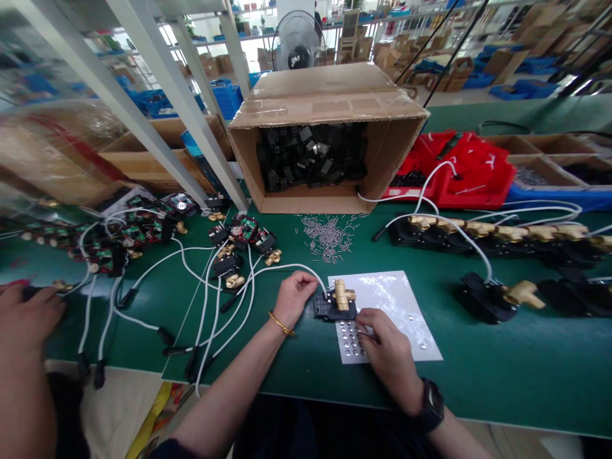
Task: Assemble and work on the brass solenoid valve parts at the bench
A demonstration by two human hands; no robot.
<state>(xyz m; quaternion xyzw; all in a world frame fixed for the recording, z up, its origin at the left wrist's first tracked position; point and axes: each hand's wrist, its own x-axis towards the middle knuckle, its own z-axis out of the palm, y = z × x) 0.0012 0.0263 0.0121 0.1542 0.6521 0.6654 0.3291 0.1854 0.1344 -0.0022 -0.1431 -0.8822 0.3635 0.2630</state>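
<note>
A black valve actuator (326, 308) with a brass tee fitting (342, 294) on top and a white cable lies at the upper left of a white sheet (396, 299). My left hand (295, 298), with a gold bracelet at its wrist, is beside the actuator's left end. Its fingers are pinched close to the cable; what is in them is hidden. My right hand (388, 347) is closed at the actuator's lower right, over rows of small round silver stickers (348, 341). A thin metal tool (367, 333) shows between its fingers; its exact kind is unclear.
An open cardboard box (329, 105) of black parts stands behind a pile of screws (329, 239). Cabled assemblies (243, 229) lie left, finished-looking actuators (488, 296) right. Red bins (473, 169) are behind them. Another person's hand (31, 312) is at far left.
</note>
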